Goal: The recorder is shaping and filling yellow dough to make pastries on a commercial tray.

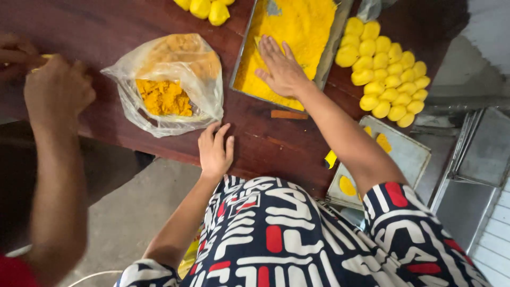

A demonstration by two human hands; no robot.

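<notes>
My right hand [282, 68] lies flat, fingers spread, on yellow crumbs in a metal tray [240, 64] on the dark wooden table [95, 26]. My left hand [214, 150] rests open on the table near its front edge, just right of a clear plastic bag [170, 79] that holds orange-yellow crumbs. Neither hand holds anything. To the right of the tray lies a cluster of several yellow balls [388, 74].
Another person's hand [56, 90] and forearm work at the table's left end, fingers closed on something small. More yellow balls [207, 8] sit at the far edge. A second metal tray [409, 154] with yellow pieces stands lower right, beside metal racks [478, 149].
</notes>
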